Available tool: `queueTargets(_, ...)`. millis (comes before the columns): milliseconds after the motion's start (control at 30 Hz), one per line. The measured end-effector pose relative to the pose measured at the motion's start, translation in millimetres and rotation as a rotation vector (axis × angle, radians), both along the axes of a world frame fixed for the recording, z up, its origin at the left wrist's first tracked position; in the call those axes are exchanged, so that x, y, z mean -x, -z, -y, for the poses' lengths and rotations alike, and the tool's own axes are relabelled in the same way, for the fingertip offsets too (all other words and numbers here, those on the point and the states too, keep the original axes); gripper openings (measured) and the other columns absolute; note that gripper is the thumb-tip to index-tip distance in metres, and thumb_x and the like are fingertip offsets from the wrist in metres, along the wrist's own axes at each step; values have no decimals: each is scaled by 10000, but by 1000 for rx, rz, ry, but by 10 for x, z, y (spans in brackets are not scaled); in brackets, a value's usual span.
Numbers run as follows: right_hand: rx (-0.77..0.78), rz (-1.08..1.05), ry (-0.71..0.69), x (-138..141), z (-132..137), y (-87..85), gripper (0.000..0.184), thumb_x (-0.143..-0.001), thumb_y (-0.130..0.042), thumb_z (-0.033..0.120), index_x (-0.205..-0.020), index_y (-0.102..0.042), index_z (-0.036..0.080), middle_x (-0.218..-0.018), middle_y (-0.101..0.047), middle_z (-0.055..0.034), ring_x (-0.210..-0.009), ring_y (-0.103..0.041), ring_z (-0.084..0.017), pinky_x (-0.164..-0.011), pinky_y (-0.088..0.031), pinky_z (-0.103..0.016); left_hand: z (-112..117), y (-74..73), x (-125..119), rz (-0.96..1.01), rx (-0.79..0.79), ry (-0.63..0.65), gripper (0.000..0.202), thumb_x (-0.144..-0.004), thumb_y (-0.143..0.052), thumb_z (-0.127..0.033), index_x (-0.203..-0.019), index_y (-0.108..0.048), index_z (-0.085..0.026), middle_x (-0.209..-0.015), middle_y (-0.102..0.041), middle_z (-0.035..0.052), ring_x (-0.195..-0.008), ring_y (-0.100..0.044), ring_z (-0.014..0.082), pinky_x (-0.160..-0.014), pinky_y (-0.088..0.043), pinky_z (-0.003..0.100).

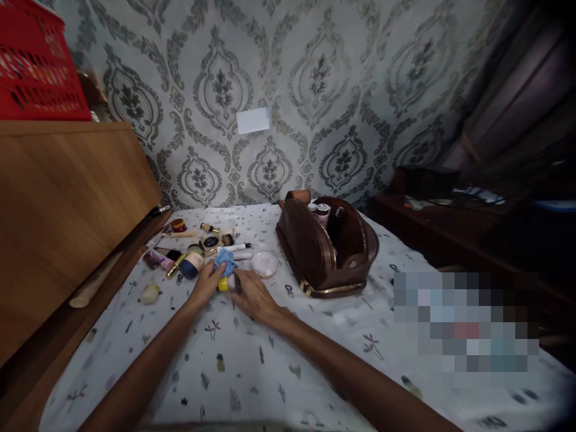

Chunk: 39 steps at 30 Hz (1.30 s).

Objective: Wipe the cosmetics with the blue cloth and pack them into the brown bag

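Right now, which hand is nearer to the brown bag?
Right. The right hand rests on the sheet left of the brown bag, apart from it; the left hand is farther left, at the blue cloth.

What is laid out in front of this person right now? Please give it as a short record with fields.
Surface: bed sheet, white with small plant prints
Left hand: fingertips at the blue cloth; grip unclear
Right hand: beside the yellow item; grip unclear
Near the hands: round compact, scattered cosmetics
Bag: brown bag, open, right of the hands
Left edge: wooden cabinet with red basket on top
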State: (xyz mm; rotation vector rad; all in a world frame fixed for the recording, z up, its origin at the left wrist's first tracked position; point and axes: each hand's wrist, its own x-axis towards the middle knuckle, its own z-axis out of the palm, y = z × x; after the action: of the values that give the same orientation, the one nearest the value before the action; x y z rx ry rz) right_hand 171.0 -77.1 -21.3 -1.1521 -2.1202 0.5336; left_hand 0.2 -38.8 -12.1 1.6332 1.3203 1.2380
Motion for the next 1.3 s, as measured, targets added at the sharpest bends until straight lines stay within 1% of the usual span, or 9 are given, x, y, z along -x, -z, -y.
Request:
queueTargets(133,78,-115,89,93,-48,17,556,-778,-735,264,-1282,-525,160,-1073,-659,-103,-1013,-605,-265,-883,-478,-399,16,5,65,99,53,-85,524,-822,-526,-640,-954,-657,-150,-932,-704,85,-889,-656,227,-796,-525,319)
queueTargets(267,152,-249,159,69,-68,-6,654,-733,-750,283,-1324,-497,159,-872,-643,-20,-798,-598,-203,-734,-481,-326,96,-155,147,78,-62,-176,470,-888,-511,-519,-1244,-552,-215,-1248,-623,81,-1157,-567,220,-1018,-431,349)
queueTargets(400,180,-323,194,2,-42,-20,349,-745,-723,310,-1048,-647,155,-758,-615,5,-697,-553,-160,-658,-438,-275,283,-292,116,-241,-280,61,372,-951,-433,-397,-1238,-585,-216,-1290,-603,90,-1241,-515,233,-1102,-357,389)
queueTargets(533,177,-432,129,-34,16,16,189,-749,-709,310,-839,-639,159,-717,-599,16,-664,-520,-137,-609,-408,-240,409,-250,-27,-489,-351,257,307,-964,-409,-351,-1117,-625,-196,-1151,-628,101,-1106,-570,229,-1001,-428,370)
queueTargets(667,121,-398,120,-74,109,25,249,-765,-733,374,-824,-619,161,-718,-580,11,-649,-498,-144,-605,-416,-257,392,-214,-117,-445,-251,190,341,-972,-378,-420,-787,-562,-202,-781,-579,29,-760,-554,188,-745,-461,317)
queueTargets(800,-102,-301,-3,-120,179,-32,326,-817,-725,332,-1080,-623,170,-959,-638,-65,-872,-583,-210,-794,-481,-334,354,-214,-103,-147,35,224,450,-935,-413,-576,-731,-533,-194,-630,-505,-18,-565,-482,135,-506,-388,254)
queueTargets(1000,-291,-237,-46,-101,224,-51,352,-869,-676,316,-1186,-573,201,-1103,-613,-107,-1049,-570,-253,-912,-479,-380,364,-185,-83,204,434,280,591,-852,-452,-721,-902,-639,-163,-531,-558,5,-432,-517,141,-343,-271,218)
queueTargets(1133,-276,-206,90,-80,263,-74,296,-862,-675,368,-1090,-596,198,-1025,-610,-96,-984,-573,-255,-841,-487,-362,399,-182,-116,260,439,286,627,-851,-455,-724,-1065,-622,-158,-530,-560,-4,-403,-486,123,-335,-262,202)
queueTargets(1300,-87,-326,247,-106,247,-115,371,-782,-719,511,-918,-579,195,-803,-591,-17,-727,-545,-187,-672,-442,-300,459,-153,-124,201,353,310,668,-847,-473,-716,-1238,-534,-178,-550,-555,-24,-422,-462,116,-355,-257,197)
